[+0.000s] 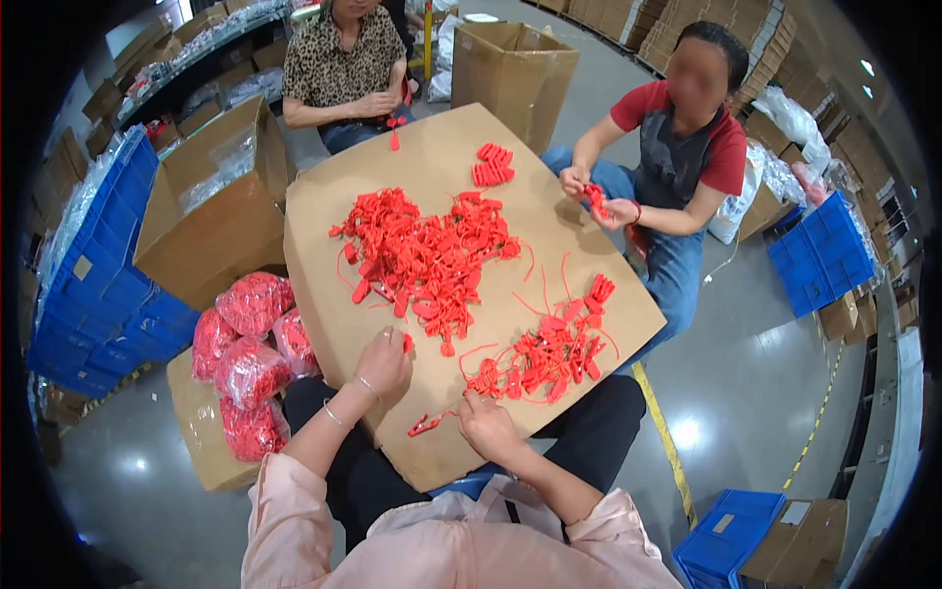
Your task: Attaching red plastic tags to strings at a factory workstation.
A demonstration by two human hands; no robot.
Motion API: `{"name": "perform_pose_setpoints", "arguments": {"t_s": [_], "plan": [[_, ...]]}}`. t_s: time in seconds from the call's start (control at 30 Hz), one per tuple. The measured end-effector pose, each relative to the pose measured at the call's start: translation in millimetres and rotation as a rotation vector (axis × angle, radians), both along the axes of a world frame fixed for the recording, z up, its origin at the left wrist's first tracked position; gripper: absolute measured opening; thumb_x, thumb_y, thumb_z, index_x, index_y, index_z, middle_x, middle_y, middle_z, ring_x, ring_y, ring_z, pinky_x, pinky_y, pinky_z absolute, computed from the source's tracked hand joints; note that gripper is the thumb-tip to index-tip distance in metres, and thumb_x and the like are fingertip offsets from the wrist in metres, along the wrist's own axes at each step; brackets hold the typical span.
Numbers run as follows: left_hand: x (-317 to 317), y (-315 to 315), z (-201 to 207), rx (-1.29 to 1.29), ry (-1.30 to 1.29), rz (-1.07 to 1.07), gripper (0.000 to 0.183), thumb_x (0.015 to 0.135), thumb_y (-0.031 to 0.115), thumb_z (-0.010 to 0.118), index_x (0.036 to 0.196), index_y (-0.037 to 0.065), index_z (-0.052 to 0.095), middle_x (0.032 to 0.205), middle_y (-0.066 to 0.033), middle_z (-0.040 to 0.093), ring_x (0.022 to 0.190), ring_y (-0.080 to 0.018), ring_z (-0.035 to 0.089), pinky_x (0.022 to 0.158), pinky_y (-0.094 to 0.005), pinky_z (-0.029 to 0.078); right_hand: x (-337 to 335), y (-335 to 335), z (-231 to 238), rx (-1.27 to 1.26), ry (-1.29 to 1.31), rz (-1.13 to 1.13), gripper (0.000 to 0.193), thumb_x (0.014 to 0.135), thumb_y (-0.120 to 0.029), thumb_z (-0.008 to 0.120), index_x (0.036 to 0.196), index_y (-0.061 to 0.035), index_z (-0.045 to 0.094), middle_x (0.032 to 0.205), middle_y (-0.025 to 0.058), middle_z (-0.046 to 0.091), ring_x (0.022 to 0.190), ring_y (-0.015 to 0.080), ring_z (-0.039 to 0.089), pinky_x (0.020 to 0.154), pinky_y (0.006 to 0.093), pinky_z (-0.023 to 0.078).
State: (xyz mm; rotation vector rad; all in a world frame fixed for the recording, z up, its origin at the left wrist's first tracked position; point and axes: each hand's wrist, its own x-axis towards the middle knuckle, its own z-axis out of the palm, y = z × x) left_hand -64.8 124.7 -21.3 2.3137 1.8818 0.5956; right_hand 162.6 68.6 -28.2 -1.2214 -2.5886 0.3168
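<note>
My left hand [383, 361] is closed near the table's front left, with a small red piece [407, 344] showing at its fingertips. To its right, my right hand [488, 427] pinches the cord of a red corded piece [424, 425], which lies on the cardboard to the left of that hand. Just beyond my right hand spreads a loose pile of red corded pieces [549, 358]. A larger heap of the same red pieces [422, 250] covers the middle of the cardboard tabletop [324, 211]. Their exact kind is too small to make out.
A neat red stack [493, 165] sits at the far side. Two people work across from me, one in a leopard-print shirt [339, 64], one in a red-sleeved shirt [677, 137]. Bags of red pieces [253, 373], cartons [211, 240] and blue crates [108, 265] stand at left.
</note>
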Motion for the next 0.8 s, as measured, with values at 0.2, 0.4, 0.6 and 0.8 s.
{"name": "perform_pose_setpoints", "arguments": {"t_s": [0.2,0.4,0.6,0.8], "plan": [[3.8,2.6,-4.2,-0.042,0.011,0.018,0.023,0.069,0.011,0.056,0.085,0.0,0.044,0.086,-0.0173,0.049,0.078,-0.0319,0.053,0.065,-0.0398,0.047,-25.7,-14.3,-10.2,0.01,0.227,0.132,0.017,0.074,-0.009,0.053,0.088,-0.0007,0.054,0.095,0.0136,0.051,0.078,0.027,0.056,0.067,0.0351,0.047],[-0.2,-1.3,-8.4,0.04,-0.02,0.024,0.018,0.078,0.013,0.053,0.086,0.0,0.043,0.086,-0.0187,0.048,0.075,-0.0328,0.053,0.062,-0.0398,0.047,-1.4,-1.2,5.7,0.091,0.411,0.055,0.021,0.074,-0.012,0.061,0.092,-0.0032,0.056,0.095,0.0111,0.054,0.082,0.0273,0.054,0.07,0.0376,0.043],[4.2,-2.1,-1.9,-0.042,-0.088,0.032,0.019,0.082,0.016,0.052,0.087,0.0,0.043,0.087,-0.0182,0.047,0.071,-0.0343,0.053,0.061,-0.0412,0.046,24.3,19.6,8.8,0.041,0.12,-0.067,0.021,0.073,-0.014,0.063,0.091,-0.005,0.058,0.087,0.0102,0.057,0.083,0.0282,0.052,0.077,0.042,0.038],[-3.0,8.9,-15.5,0.014,0.069,0.115,0.02,0.083,0.018,0.052,0.087,0.0,0.044,0.085,-0.018,0.048,0.069,-0.0348,0.054,0.058,-0.0432,0.045,27.3,37.3,8.9,-0.049,0.321,-0.119,0.008,0.075,-0.012,0.059,0.079,-0.0047,0.061,0.075,0.0115,0.057,0.077,0.0284,0.055,0.069,0.0391,0.042]]}}
